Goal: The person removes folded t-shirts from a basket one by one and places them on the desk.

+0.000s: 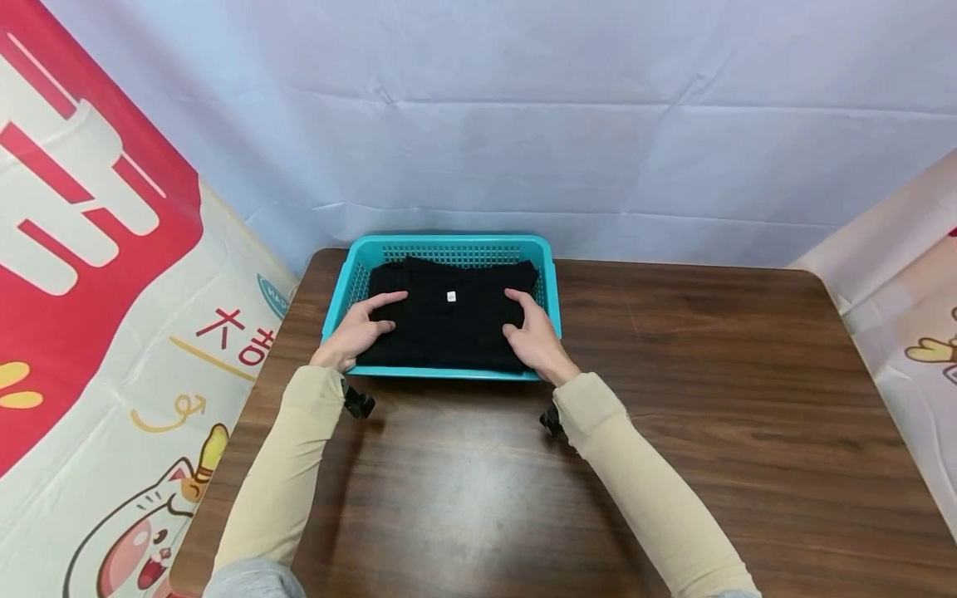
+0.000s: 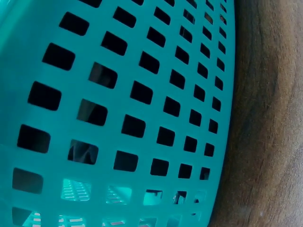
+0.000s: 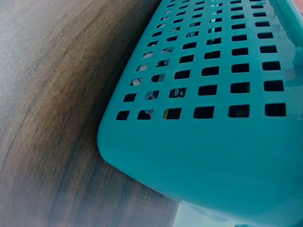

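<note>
A black folded garment (image 1: 449,328) with a small white tag (image 1: 451,296) lies inside a turquoise plastic basket (image 1: 449,373). My left hand (image 1: 360,330) reaches over the basket's front left corner, its index finger and thumb stretched out on the garment's left side. Opposite it, my right hand (image 1: 534,334) rests at the garment's right side, index finger and thumb extended inward. The remaining fingers of both hands are mostly hidden. Each wrist view shows only the perforated basket wall (image 2: 128,97) (image 3: 199,142), with neither hand visible there.
The basket stands at the back left of a brown wooden table (image 1: 710,399), close to a pale cloth backdrop (image 1: 523,158). A printed cloth (image 1: 247,399) hangs along the left side. Small black wrist devices (image 1: 359,402) sit under both cuffs.
</note>
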{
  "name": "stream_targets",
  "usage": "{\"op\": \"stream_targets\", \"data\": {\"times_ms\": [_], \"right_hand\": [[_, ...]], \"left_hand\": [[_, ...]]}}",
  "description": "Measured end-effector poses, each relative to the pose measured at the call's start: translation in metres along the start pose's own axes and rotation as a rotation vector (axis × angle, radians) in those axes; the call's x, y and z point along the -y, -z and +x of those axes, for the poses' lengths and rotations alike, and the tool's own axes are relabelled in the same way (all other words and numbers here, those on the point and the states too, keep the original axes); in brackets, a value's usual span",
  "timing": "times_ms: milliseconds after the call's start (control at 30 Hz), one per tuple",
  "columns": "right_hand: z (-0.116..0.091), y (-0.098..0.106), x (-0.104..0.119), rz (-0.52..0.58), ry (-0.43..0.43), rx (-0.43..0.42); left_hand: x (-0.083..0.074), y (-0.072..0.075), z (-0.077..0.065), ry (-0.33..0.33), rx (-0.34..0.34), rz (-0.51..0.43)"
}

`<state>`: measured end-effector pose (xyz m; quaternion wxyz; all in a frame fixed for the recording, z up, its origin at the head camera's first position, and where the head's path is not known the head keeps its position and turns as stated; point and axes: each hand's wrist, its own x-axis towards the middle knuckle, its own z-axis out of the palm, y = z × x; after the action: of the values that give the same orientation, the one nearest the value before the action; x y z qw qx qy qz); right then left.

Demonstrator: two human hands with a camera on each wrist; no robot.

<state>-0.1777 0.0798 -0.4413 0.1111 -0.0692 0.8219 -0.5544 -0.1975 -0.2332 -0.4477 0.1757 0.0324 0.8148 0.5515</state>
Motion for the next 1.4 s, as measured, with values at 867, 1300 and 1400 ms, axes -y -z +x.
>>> {"op": "stream_targets", "data": {"times_ms": [867, 1300, 1400], "right_hand": [[-0.002, 0.0, 0.003, 0.084, 0.137, -0.02], [-0.003, 0.017, 0.012, 0.109, 0.19, 0.013], [-0.003, 0.022, 0.014, 0.13, 0.18, 0.038]], "left_hand": [[-0.008, 0.003, -0.006, -0.103, -0.123, -0.118], [-0.026, 0.008, -0.009, -0.103, -0.09, -0.193], [-0.03, 0.007, -0.009, -0.1, -0.064, -0.204]]}}
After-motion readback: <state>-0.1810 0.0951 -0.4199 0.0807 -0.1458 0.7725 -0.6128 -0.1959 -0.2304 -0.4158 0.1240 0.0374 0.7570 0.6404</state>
